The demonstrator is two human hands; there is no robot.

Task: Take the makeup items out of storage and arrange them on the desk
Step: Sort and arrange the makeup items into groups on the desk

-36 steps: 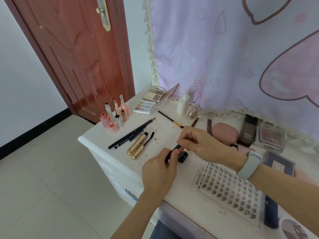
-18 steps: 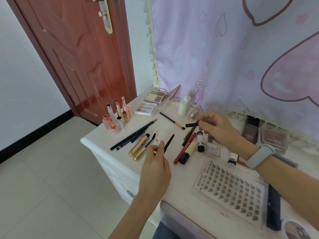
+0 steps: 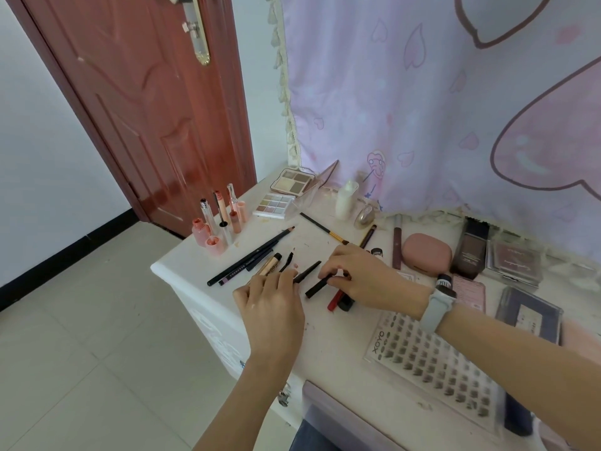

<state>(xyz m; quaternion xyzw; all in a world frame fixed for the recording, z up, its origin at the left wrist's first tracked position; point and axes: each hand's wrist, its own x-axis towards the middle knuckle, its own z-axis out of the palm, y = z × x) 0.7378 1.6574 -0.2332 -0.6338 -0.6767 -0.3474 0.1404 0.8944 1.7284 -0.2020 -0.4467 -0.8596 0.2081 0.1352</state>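
— So where do the makeup items stand right now?

— Mostly out on the table. The right hand pinches a short black pencil at its near end, low over the tabletop, alongside a red pencil that it partly covers. The left hand lies just beside it, fingers curled down on another black stick; whether it truly grips it I cannot tell.

— And beyond the hands?

— Long liners in a row to the left, pink lip tubes standing at the corner, two eyeshadow palettes at the back, a pink compact and a lash tray to the right.

— How much is left?

— I'd judge little: taking out looks largely done, and what's left is tidying the loose sticks in the middle.

— Anything unclear?

— No storage box clearly shows. The table's right edge is cut off, and the items under the right palm are hidden.
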